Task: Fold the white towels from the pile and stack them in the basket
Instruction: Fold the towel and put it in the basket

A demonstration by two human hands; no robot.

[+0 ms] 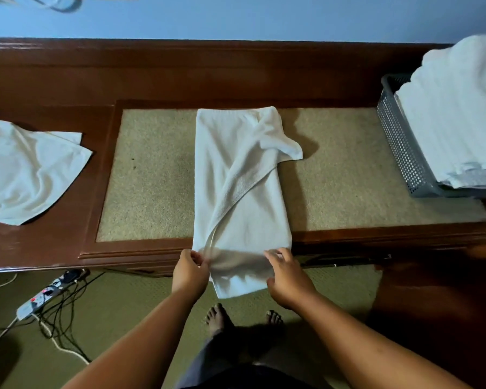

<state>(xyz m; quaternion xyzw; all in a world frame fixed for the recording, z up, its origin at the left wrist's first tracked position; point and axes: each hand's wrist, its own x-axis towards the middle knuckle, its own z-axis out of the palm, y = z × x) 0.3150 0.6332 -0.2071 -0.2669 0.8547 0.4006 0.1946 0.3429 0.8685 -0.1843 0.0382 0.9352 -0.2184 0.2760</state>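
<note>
My left hand and right hand each pinched the near end of the towel, which lay lengthwise on the counter, draping over its front edge. Loose pile sat off left; grey basket, heaped with folded towels, far right. Power strip lay on the floor.

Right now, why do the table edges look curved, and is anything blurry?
Head view: the wide-angle lens bows the table edges. Same head view: the towel looks smeared and shadowed between the left hand and right hand, and the stacked towels look soft.
</note>
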